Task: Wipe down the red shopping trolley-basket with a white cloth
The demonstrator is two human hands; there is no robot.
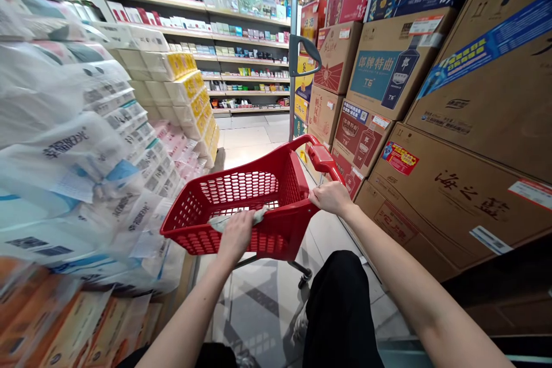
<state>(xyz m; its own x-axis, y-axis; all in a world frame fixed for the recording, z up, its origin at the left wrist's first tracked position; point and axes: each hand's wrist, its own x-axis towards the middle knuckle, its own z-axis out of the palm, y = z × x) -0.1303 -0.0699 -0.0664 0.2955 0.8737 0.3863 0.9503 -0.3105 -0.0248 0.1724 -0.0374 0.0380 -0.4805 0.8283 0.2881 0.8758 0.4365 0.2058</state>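
A red plastic shopping cart basket [241,190] stands in the aisle in front of me, tilted, its mesh walls showing nothing inside. My left hand [235,236] presses a pale grey-green cloth [259,217] against the basket's near rim, fingers closed over it. My right hand [331,196] is wrapped round the red handle [321,158] at the basket's right rear corner. My dark-trousered knee [340,299] is raised just below the cart.
Wrapped packs of tissue and paper rolls [86,155] are stacked high on the left. Brown liquor cartons [452,126] are piled on the right. A grey pole with a handle [297,52] rises behind the cart. Shelves of goods [241,40] cross the aisle's far end.
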